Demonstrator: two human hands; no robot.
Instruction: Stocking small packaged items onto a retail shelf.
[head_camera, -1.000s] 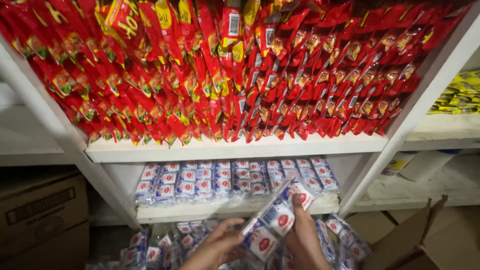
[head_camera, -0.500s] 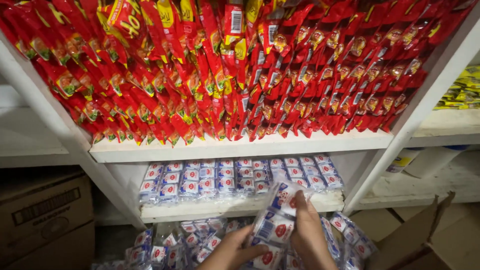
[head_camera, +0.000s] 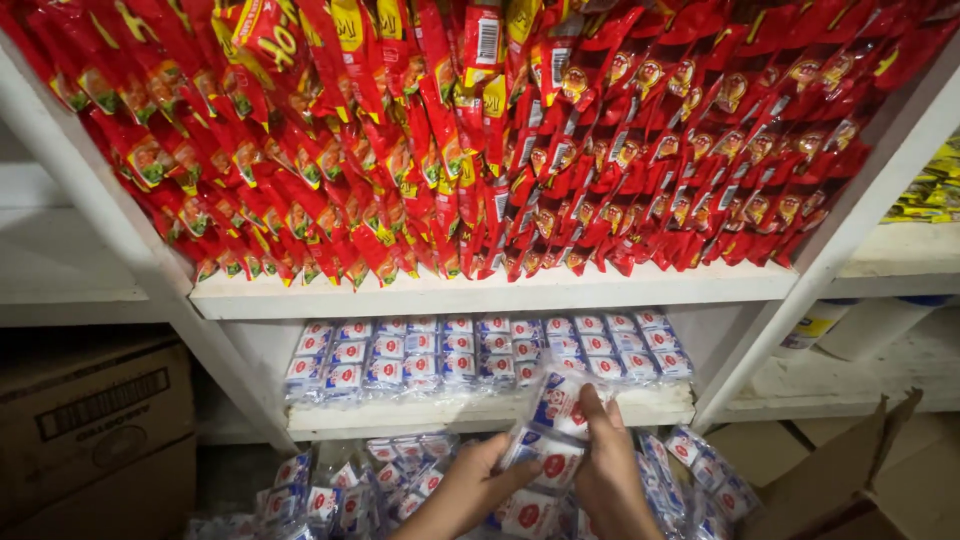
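Both my hands hold one clear pack of small white sachets with red round marks (head_camera: 548, 448), low in the middle of the view. My left hand (head_camera: 470, 490) grips its lower left side. My right hand (head_camera: 602, 470) grips its right side, fingers reaching up along the top. The pack is tilted, its upper end near the front edge of the lower white shelf (head_camera: 470, 412). More packs of the same sachets (head_camera: 480, 350) lie in rows on that shelf, and others (head_camera: 340, 490) are piled below it.
The upper white shelf (head_camera: 490, 292) is packed with rows of red snack packets (head_camera: 480, 140). A brown cardboard box (head_camera: 95, 420) stands at lower left, an open cardboard flap (head_camera: 870, 470) at lower right. Yellow packets (head_camera: 930, 190) and white containers (head_camera: 850, 325) sit in the right-hand bay.
The sachet pack has come down and slightly toward me. My left hand has closed onto its lower left side; my right hand has stayed on it.
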